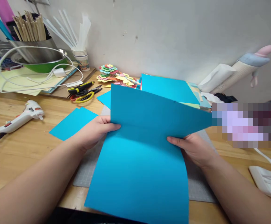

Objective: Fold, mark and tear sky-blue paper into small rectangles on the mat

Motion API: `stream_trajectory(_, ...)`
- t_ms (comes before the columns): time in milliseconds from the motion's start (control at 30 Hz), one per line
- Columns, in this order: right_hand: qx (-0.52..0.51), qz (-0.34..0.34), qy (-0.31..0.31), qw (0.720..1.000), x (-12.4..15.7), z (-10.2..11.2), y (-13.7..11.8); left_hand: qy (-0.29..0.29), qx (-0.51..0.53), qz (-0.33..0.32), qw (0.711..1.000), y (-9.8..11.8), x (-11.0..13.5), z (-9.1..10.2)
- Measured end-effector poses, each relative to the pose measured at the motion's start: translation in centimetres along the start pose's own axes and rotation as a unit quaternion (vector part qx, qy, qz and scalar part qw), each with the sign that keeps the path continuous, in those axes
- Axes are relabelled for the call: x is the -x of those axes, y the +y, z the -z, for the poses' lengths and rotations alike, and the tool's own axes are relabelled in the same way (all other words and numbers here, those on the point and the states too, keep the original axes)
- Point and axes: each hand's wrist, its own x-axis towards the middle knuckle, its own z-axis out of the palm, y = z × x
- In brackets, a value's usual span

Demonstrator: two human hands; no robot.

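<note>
A large sheet of blue paper (140,174) is held up in front of me, bent across the middle so its upper part tilts up. My left hand (100,127) grips its left edge, thumb on top and fingers hidden behind. On the right side, my right hand (193,147) pinches the sheet the same way, its thumb pressed near the bend. Beneath the sheet lies a grey cutting mat (86,169), mostly covered. Smaller blue paper pieces (72,123) rest on the table beside my left hand.
A white glue gun (23,116) lies at left. Scissors (85,97) and a yellow-black cutter (80,87) sit behind the mat. Farther back are paper flowers (107,73), stacked blue paper (168,88), a cup of white sticks (81,57) and a white cable (42,90). A power strip (266,180) is at right.
</note>
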Motion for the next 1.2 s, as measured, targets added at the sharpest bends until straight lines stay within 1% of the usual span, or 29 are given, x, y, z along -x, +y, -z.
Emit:
stream_trajectory(33,0.007,-0.009,-0.004,1.0,0.0,0.2,0.0,0.001,-0.012,-0.003,1.0,0.1,0.0,0.1)
stream_trajectory(100,0.007,-0.05,-0.043,0.998,0.1,0.5,0.0,0.018,-0.051,-0.005,0.999,0.4,0.1,0.2)
stream_trajectory(167,-0.011,-0.071,-0.073,0.995,0.2,0.6,-0.2,0.04,-0.087,-0.002,0.995,0.7,0.1,0.3)
stream_trajectory(300,-0.03,-0.028,-0.073,0.996,0.5,0.3,-0.4,0.05,-0.107,0.004,0.993,1.1,0.4,0.4)
stream_trajectory(400,0.001,0.003,-0.093,0.996,0.7,0.1,-0.5,0.043,-0.099,-0.036,0.993,1.2,0.5,0.6)
stream_trajectory(433,0.015,0.011,-0.1,0.995,0.7,0.0,-0.6,0.04,-0.108,-0.054,0.992,1.3,0.5,0.6)
stream_trajectory(500,0.049,0.029,-0.114,0.992,0.7,-0.3,-0.7,0.031,-0.159,-0.075,0.984,1.5,0.5,0.4)
stream_trajectory(567,0.083,0.053,-0.125,0.987,0.7,-0.6,-0.9,0.021,-0.255,-0.073,0.964,1.7,0.5,-0.1)
stream_trajectory(600,0.095,0.064,-0.131,0.985,0.7,-0.8,-1.0,0.014,-0.312,-0.067,0.948,1.9,0.5,-0.4)
stream_trajectory(700,0.1,0.08,-0.157,0.979,0.8,-1.3,-1.3,-0.017,-0.465,-0.057,0.883,2.1,0.4,-1.4)
stream_trajectory(733,0.099,0.083,-0.169,0.977,0.9,-1.3,-1.4,-0.031,-0.497,-0.055,0.865,2.1,0.4,-1.5)
stream_trajectory(767,0.103,0.086,-0.179,0.975,0.9,-1.3,-1.4,-0.042,-0.511,-0.051,0.857,2.1,0.5,-1.6)
stream_trajectory(800,0.109,0.088,-0.186,0.972,1.0,-1.1,-1.5,-0.05,-0.514,-0.046,0.855,2.1,0.6,-1.7)
stream_trajectory(900,0.094,0.093,-0.195,0.972,0.7,-0.2,-1.3,-0.046,-0.511,-0.026,0.858,2.2,0.9,-1.5)
stream_trajectory(933,0.068,0.093,-0.185,0.976,0.6,0.1,-1.3,-0.039,-0.514,-0.022,0.856,2.3,1.0,-1.5)
stream_trajectory(1000,0.023,0.083,-0.145,0.986,0.2,0.4,-1.6,-0.026,-0.525,-0.009,0.85,2.3,1.1,-1.5)
stream_trajectory(1033,0.029,0.071,-0.122,0.99,0.0,0.3,-2.0,-0.022,-0.53,-0.004,0.848,2.3,1.1,-1.5)
stream_trajectory(1067,0.06,0.058,-0.102,0.991,-0.2,-0.1,-2.5,-0.018,-0.533,-0.002,0.846,2.3,1.1,-1.6)
stream_trajectory(1100,0.115,0.045,-0.091,0.988,-0.4,-0.6,-3.2,-0.015,-0.535,-0.001,0.845,2.2,1.1,-1.6)
stream_trajectory(1133,0.187,0.035,-0.098,0.977,-0.5,-1.3,-4.0,-0.013,-0.537,-0.004,0.843,2.1,1.1,-1.7)
stream_trajectory(1200,0.315,0.047,-0.119,0.941,-1.0,-3.2,-5.6,-0.011,-0.543,-0.012,0.839,1.8,1.0,-1.8)
